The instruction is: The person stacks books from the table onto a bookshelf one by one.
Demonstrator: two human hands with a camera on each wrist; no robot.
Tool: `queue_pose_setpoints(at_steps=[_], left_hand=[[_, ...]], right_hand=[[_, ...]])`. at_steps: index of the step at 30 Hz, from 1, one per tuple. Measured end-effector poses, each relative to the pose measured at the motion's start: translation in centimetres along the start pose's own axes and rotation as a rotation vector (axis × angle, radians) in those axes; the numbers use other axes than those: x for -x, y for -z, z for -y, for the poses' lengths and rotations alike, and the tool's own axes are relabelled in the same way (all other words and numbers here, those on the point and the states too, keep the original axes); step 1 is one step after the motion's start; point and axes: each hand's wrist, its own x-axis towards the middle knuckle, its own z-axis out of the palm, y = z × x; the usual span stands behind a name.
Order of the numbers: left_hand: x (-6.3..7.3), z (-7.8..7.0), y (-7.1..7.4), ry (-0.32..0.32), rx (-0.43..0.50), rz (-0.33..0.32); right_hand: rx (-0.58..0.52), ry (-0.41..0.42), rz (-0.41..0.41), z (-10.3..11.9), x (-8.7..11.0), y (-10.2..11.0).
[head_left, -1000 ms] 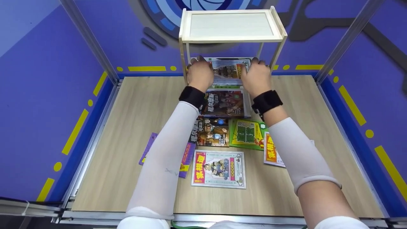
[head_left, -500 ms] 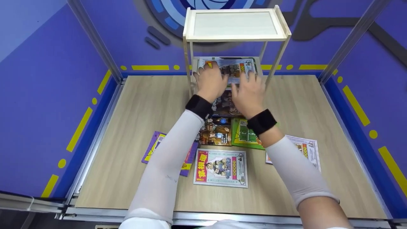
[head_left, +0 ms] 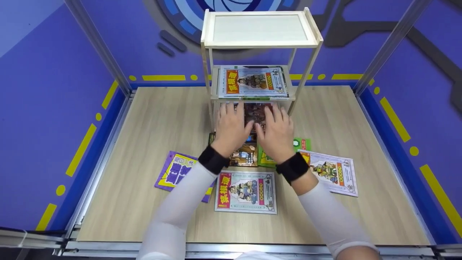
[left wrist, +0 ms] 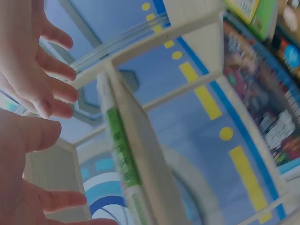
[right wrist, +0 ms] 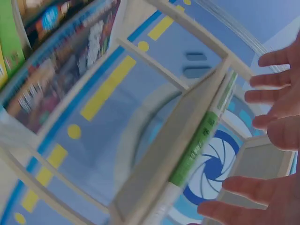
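Note:
My left hand [head_left: 232, 128] and right hand [head_left: 277, 133] are side by side in front of a wooden shelf rack [head_left: 261, 46], fingers spread and pointing toward it, thumbs close together. Neither grips anything. In the head view they overlap a dark-covered book [head_left: 255, 112] on the lowest level, hiding its sides. Just beyond the fingertips, a comic book [head_left: 252, 81] with a red title strip lies on top of a stack on the middle shelf. A green-and-white spine [right wrist: 197, 145] shows at that shelf's front edge in both wrist views.
Before the rack lie an illustrated book [head_left: 249, 159] and a green book [head_left: 303, 143], both partly under my hands in view. A purple book [head_left: 164, 177] is at left, a pale comic book [head_left: 245, 191] in front, another comic [head_left: 330, 173] at right. Blue walls enclose the table.
Both hands have come away from the sides of the middle-shelf stack, moving back toward me and lower in view. The stack's top cover is now uncovered, its books lying on the shelf.

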Motion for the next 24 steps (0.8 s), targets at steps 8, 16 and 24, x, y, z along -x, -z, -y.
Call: queue_pose_setpoints(at_steps=[8,16,24], left_hand=[[5.9,1.6,-3.6,0.09,0.055,0.166],[11.1,1.1,-4.2,0.237,0.049,0.325],[14.3,1.1,-4.2,0.346,0.058,0.375]], right_hand=[[-0.041,-0.053,0.1,-0.6,4.4,-1.6],[-0.021,-0.11,0.27,-0.8,8.8,-2.0],[-0.026,-0.14,0.348,-0.4,12.2,-2.9]])
